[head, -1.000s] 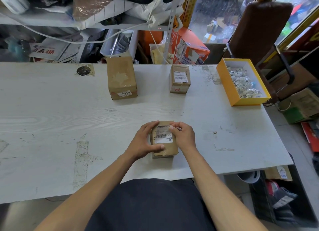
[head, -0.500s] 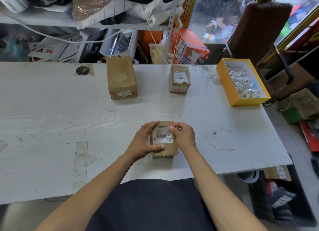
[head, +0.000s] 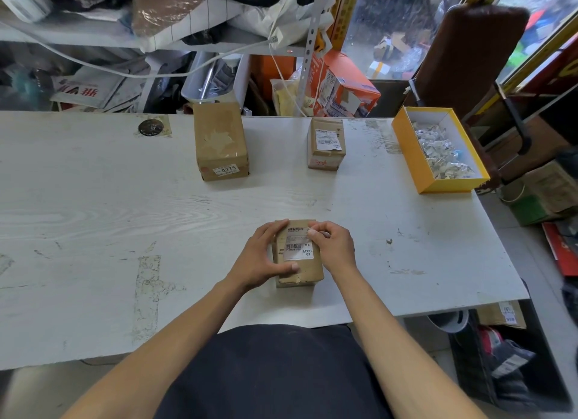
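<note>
— Where's the parcel?
— The small rectangular cardboard box (head: 308, 271) lies near the scuffed white table's (head: 93, 215) front edge. The left hand (head: 261, 259) clamps its side; the right hand's (head: 333, 246) fingers curl on its paper label (head: 297, 251).
— Beyond?
— A taped carton (head: 221, 140) and a labelled carton (head: 326, 143) at the far edge; a yellow open box (head: 453, 186) at the far-right corner.

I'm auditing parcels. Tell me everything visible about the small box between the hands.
The small cardboard box is brown, closed, and lies flat on the white table near its front edge. A white label on top carries a barcode and the print MX, MXRC 03. Its near bottom edge looks scuffed. The left hand grips its left side, thumb over the top; the right hand curls at the label's far right corner.
</note>
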`<state>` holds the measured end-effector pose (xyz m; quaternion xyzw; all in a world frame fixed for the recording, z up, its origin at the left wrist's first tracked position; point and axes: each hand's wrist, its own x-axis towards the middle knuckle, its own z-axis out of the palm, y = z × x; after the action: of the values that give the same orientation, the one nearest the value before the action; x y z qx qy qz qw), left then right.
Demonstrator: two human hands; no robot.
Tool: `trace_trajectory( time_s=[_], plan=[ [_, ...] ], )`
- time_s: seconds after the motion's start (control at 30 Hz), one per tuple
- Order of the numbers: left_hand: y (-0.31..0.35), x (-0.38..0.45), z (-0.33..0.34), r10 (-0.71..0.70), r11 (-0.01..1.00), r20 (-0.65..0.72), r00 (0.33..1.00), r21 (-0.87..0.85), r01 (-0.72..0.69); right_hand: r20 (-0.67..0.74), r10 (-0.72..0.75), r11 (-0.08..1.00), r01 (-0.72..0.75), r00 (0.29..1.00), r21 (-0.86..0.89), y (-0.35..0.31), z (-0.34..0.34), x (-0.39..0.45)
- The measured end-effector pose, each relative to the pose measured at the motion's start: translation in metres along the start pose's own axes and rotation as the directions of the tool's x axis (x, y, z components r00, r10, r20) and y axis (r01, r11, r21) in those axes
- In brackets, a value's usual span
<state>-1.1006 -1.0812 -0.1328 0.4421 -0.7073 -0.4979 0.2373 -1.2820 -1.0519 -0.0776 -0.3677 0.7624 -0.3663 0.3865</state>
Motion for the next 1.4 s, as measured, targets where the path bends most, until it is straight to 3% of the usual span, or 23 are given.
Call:
trace_trajectory(
  time_s=[1.4],
  plan=[
    [-0.0006,0.0001,0.0010,0.005,1.000,-0.008,1.000,-0.005,-0.005,0.027,0.003,0.997,-0.005,1.000,0.076,0.0054,-0.0026,0.0049]
  ],
)
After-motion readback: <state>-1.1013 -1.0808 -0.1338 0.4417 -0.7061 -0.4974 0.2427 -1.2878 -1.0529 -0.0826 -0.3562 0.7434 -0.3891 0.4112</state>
